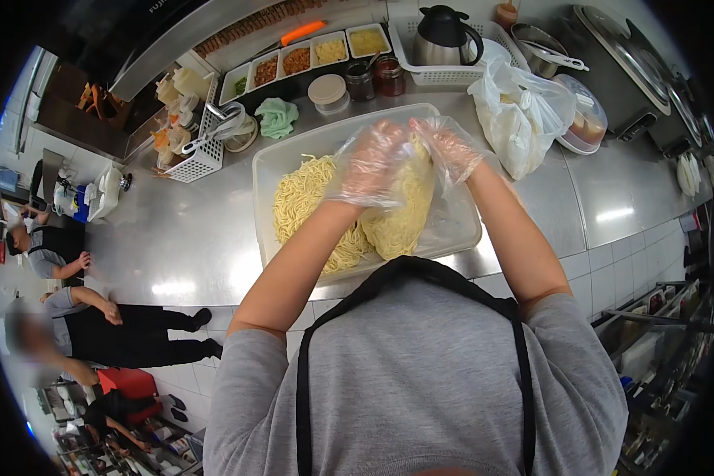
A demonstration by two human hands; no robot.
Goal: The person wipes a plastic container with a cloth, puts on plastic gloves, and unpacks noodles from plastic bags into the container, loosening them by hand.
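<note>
Both my hands wear loose clear plastic gloves and are over a wide translucent tub (263, 170). Loose yellow noodles (303, 198) fill the tub's left side. Beside them in the middle lies a clear plastic bag of noodles (403, 213), its upper end towards the far side of the tub. My left hand (373, 159) is closed on the upper left of this bag, fingers partly blurred by the glove. My right hand (450, 149) pinches the bag's upper right edge, its fingertips close to those of my left hand.
Behind the tub stand topping trays (297, 60), a lidded round container (328, 94), dark jars (389, 75) and a green cloth (277, 117). A white basket (198, 163) is left; a knotted white bag (523, 119) is right. Co-workers (95, 325) stand at left.
</note>
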